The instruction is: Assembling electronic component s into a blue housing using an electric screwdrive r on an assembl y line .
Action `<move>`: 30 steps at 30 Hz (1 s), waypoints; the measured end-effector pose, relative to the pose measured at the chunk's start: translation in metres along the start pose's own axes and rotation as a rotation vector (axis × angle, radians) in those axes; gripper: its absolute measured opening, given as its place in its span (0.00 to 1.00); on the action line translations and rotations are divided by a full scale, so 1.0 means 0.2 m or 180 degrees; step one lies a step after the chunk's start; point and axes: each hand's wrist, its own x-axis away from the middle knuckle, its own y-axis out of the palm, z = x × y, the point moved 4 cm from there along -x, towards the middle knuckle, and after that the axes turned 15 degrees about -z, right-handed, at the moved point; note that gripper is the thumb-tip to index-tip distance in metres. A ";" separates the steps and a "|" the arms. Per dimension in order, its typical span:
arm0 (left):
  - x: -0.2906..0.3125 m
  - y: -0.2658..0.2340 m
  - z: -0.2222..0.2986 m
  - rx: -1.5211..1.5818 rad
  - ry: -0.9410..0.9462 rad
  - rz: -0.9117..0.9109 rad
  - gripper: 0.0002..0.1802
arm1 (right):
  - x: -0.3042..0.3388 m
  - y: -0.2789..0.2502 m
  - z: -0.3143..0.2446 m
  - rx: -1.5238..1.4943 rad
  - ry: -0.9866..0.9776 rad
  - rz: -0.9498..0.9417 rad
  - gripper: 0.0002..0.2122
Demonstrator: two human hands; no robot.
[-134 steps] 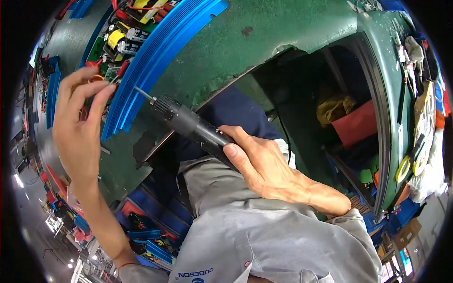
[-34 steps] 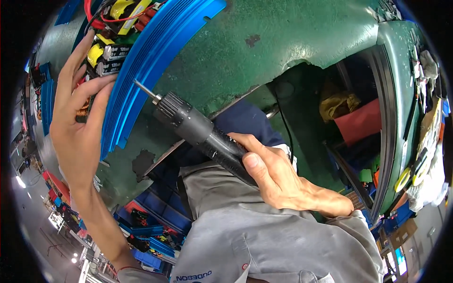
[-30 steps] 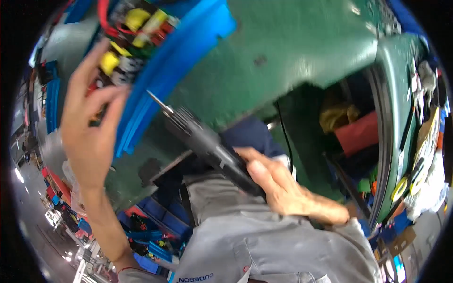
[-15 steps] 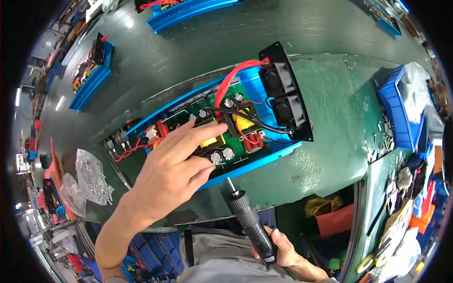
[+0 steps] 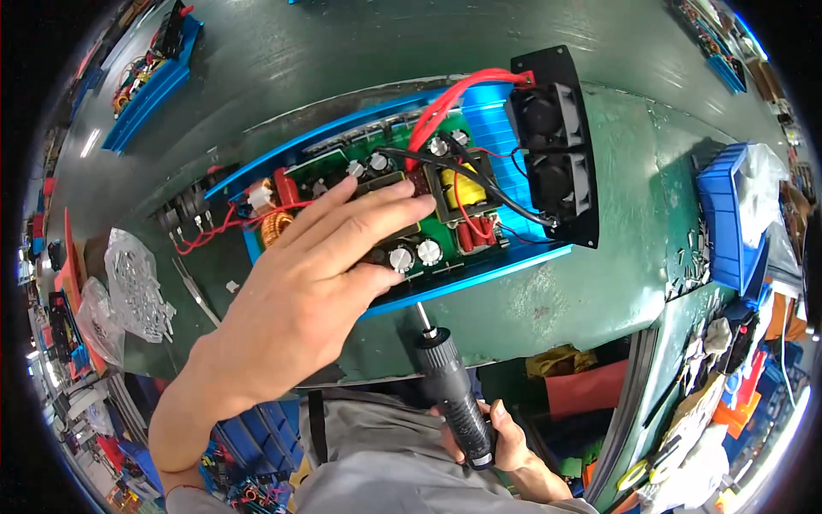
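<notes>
My left hand [image 5: 317,265] lies palm down over a green circuit board [image 5: 438,231] in an open blue metal housing [image 5: 505,263]. Its fingers are stretched out across the middle of the board, and the thumb is beside two round capacitors [image 5: 414,255]. My right hand [image 5: 509,441] is wrapped round a black electric screwdriver [image 5: 454,390], whose bit points up at the housing's near wall. Whether the bit touches the wall, I cannot tell. A black end plate with two fans [image 5: 552,150] stands at the housing's right end, joined by thick red wires [image 5: 441,107] and black wires.
Tweezers [image 5: 197,291] and plastic bags of small metal parts [image 5: 137,287] lie left on the green bench. Another blue housing [image 5: 154,81] sits far left, one more [image 5: 711,51] far right. A blue bin [image 5: 726,218] stands right, beside scattered small metal pieces [image 5: 687,261].
The view has shifted, so the housing appears further right and higher. My left hand has flattened more over the board. The screwdriver stays in my right hand, its bit still near the wall.
</notes>
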 end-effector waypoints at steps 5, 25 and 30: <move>0.04 0.01 0.07 0.0063 -0.0026 -0.0302 0.13 | 0.01 0.02 0.01 -0.0021 -0.0031 0.0044 0.49; 1.03 -0.07 -0.39 -0.0578 -0.2381 0.2219 0.10 | 0.12 -0.12 0.17 0.1128 -0.0943 0.1407 0.41; 1.44 0.05 -0.74 -0.0377 -0.3545 0.1620 0.15 | 0.09 -0.09 0.17 0.0962 -0.0762 0.1453 0.36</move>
